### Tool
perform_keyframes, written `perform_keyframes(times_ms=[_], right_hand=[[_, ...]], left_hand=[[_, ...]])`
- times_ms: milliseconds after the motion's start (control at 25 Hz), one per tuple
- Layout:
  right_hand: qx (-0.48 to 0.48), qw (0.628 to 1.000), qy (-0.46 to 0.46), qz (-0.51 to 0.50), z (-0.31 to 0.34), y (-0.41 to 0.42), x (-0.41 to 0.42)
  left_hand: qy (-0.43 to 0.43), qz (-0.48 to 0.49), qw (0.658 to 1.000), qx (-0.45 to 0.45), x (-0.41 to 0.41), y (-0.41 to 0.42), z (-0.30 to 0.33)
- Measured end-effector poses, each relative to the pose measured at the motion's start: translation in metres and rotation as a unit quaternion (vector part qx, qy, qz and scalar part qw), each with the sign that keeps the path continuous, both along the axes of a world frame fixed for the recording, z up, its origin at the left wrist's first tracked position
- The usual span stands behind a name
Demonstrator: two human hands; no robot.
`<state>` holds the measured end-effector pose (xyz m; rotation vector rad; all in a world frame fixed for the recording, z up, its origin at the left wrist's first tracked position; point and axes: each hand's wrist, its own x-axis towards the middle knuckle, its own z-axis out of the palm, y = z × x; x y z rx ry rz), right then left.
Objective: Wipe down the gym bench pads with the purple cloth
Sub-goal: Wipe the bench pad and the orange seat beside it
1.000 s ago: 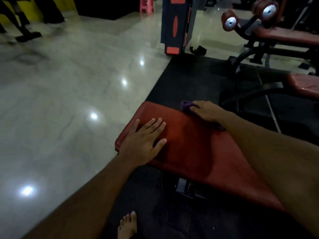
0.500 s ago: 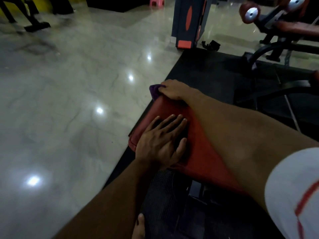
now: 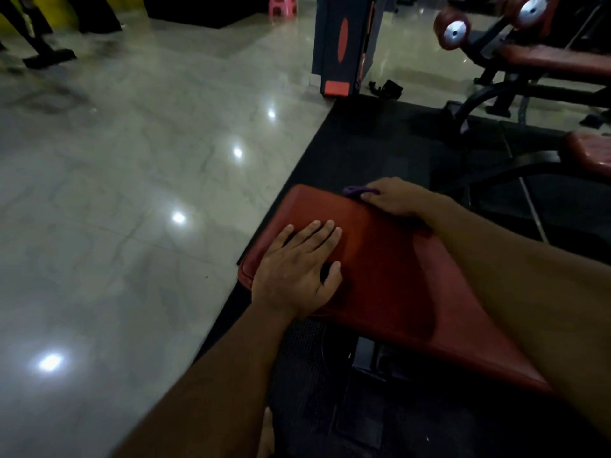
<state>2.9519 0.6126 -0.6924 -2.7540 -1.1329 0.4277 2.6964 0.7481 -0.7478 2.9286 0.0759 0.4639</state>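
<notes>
A red bench pad slopes across the lower right, over a black rubber mat. My left hand lies flat on the pad's near left corner, fingers spread, holding nothing. At the pad's far edge my right hand presses on the purple cloth. Only a small fold of the cloth pokes out past the fingers; the rest is hidden under the hand. My right forearm crosses the pad's right side.
Glossy pale floor fills the left. Another red bench with roller pads and black frame stands at the back right, a second red pad at the right edge. A dark pillar stands behind. My bare foot shows below.
My right hand with the cloth swept left to the pad's far left corner, then back right along the far edge. My left hand stayed flat on the pad.
</notes>
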Motion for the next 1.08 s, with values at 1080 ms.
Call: perform_keyframes(times_ms=[1080], right_hand=[[0.560,0.382,-0.135,-0.723,-0.052,-0.258,-0.330]], left_hand=[[0.210,-0.297,0.926,0.099,0.028,-0.112,0.048]])
